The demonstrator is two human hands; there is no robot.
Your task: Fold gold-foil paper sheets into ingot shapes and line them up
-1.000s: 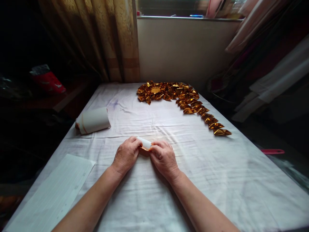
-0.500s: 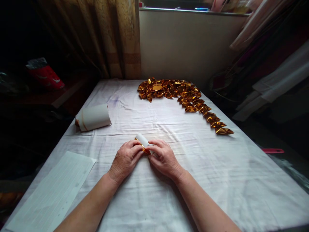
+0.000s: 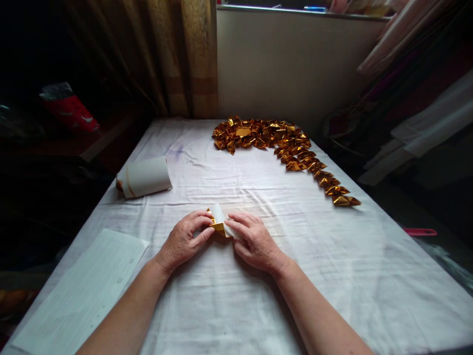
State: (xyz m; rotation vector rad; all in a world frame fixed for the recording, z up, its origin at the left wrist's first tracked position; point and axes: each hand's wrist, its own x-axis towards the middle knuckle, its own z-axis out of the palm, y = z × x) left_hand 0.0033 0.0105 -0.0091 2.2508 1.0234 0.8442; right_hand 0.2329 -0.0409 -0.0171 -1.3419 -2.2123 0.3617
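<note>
Both hands meet over the middle of a table covered with a white cloth (image 3: 258,305). My left hand (image 3: 182,240) and my right hand (image 3: 254,241) pinch a small piece of gold foil paper (image 3: 219,222) between their fingertips; its white back faces up and a gold folded edge shows below. A curved row of several folded gold paper pieces (image 3: 281,145) lies at the far right of the table.
A roll of white-backed paper (image 3: 145,176) lies at the left of the table. A lined white sheet (image 3: 84,291) rests at the near left corner. A curtain (image 3: 170,54) and a wall stand behind; a red bag (image 3: 70,111) sits in the dark at far left.
The small gold paper has been turned and folded between my fingers, so more of its gold edge shows. Both hands shifted slightly nearer to me.
</note>
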